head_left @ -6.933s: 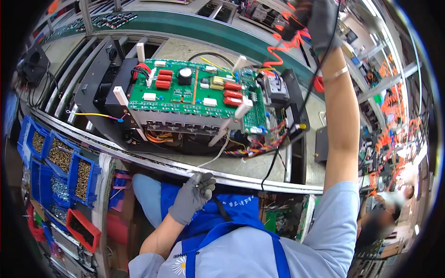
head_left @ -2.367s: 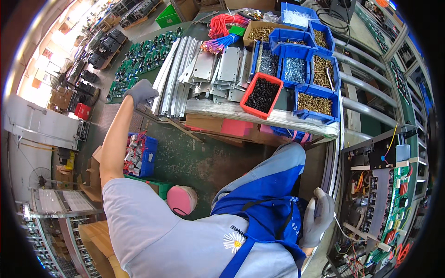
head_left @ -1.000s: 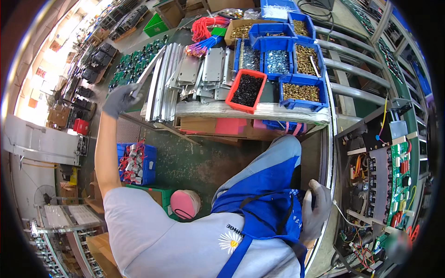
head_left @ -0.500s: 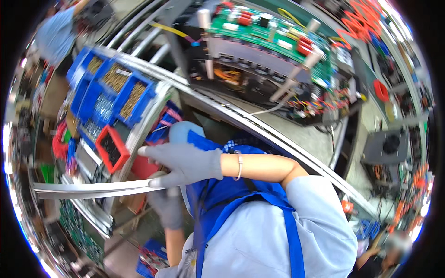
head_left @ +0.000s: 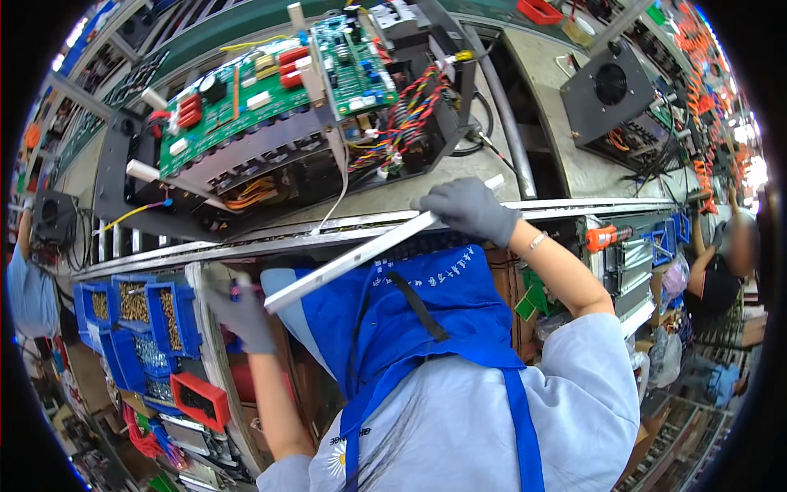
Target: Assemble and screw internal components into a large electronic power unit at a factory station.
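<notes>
My right hand (head_left: 471, 211), in a grey glove, is closed around the upper right part of a long, narrow silver-white strip (head_left: 352, 258). The strip slants in front of my blue apron, and its short tip shows beyond my fingers. Close to its lower left end is my left hand (head_left: 244, 316), also gloved and blurred by motion. Its fingers look stretched out and apart, with nothing visible in them. Beyond the strip stands a black open chassis (head_left: 115, 193) carrying green circuit boards (head_left: 234, 102), white posts and coloured wires.
Blue bins (head_left: 172, 316) of brass and silver fasteners sit at the left, beside a red tray (head_left: 201, 400). A metal rail (head_left: 369, 220) runs along the bench edge. Right of it are another black fan unit (head_left: 611, 86) and an orange tool (head_left: 607, 238). Other people work at both sides.
My right hand has swung with the strip from the left bins over to the bench edge. My left hand has risen beside the strip's end. The view has turned rightward.
</notes>
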{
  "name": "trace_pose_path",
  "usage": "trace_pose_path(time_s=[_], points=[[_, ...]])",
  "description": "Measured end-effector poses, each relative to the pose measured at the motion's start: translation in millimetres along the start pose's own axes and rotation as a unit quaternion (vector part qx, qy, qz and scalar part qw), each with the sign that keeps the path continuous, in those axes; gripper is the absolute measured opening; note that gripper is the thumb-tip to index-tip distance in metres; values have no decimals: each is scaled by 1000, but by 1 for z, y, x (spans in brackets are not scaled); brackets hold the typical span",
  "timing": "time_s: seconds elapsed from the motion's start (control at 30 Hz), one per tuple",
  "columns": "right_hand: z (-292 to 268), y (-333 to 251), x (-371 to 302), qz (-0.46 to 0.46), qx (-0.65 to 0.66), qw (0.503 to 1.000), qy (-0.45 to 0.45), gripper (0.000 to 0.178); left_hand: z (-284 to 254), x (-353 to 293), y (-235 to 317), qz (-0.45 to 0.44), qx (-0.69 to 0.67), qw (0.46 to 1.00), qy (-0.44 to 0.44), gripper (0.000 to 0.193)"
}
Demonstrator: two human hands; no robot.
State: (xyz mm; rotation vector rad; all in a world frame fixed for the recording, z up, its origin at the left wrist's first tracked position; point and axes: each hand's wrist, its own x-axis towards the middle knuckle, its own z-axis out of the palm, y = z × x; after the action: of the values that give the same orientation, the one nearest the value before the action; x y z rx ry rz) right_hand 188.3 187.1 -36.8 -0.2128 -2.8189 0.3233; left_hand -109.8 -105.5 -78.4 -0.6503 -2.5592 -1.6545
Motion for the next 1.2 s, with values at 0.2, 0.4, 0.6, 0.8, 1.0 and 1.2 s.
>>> trace_pose_path(time_s=[0.2,0.4,0.6,0.8,1.0,1.2], points=[[19,51,21,25,55,998,1,30,-6,149,-67,-37,-121,969,-211,54],[22,70,6,77,100,990,58,31,18,117,-41,-13,-174,973,-148,52],[13,85,16,32,83,995,35,30,39,169,-50,-4,-219,959,-181,46],[1,90,37,105,110,988,-31,31,52,214,-76,20,-197,966,-167,51],[-18,50,32,36,76,989,-119,30,55,183,-51,-21,-228,961,-157,34],[-7,16,22,31,125,975,-180,43,48,171,-34,-52,-277,947,-156,25]])
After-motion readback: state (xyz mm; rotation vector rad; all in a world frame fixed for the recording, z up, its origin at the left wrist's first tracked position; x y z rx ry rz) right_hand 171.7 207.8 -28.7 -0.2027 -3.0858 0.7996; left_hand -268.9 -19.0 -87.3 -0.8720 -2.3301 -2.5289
